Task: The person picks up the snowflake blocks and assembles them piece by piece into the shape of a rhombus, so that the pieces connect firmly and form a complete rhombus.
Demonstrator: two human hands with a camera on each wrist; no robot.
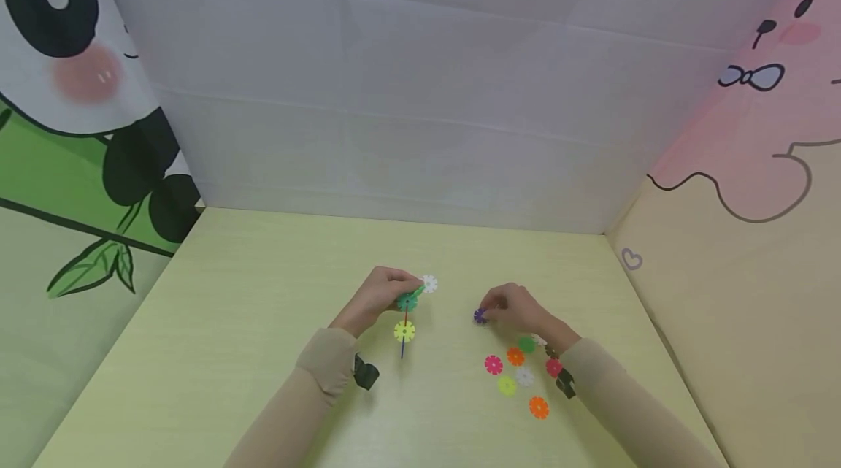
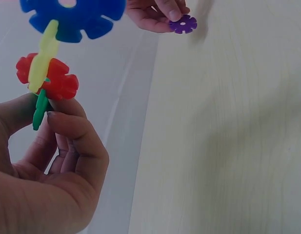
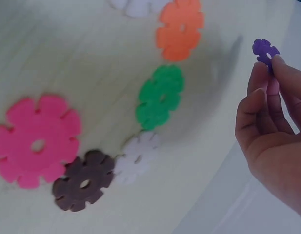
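Observation:
My left hand [image 1: 379, 294] pinches a joined chain of slotted snowflake discs, held up in front of me. In the head view the chain has a white disc [image 1: 430, 284] at its far end, a teal disc [image 1: 407, 301] beside the fingers and a yellow disc [image 1: 404, 331] below. In the left wrist view, a blue disc [image 2: 74, 17], a yellow one seen edge-on and a red disc [image 2: 62, 83] interlock near the fingertips. To the right, my right hand [image 1: 515, 307] holds a single purple disc [image 3: 263, 50] between thumb and fingers, apart from the chain.
Several loose discs lie on the pale table [image 1: 263, 322] under and before my right forearm, among them pink [image 1: 493, 365], orange [image 1: 539, 407], green [image 3: 160, 97] and brown [image 3: 84, 181] ones. A white back wall [image 1: 407, 125] and printed side walls enclose the table.

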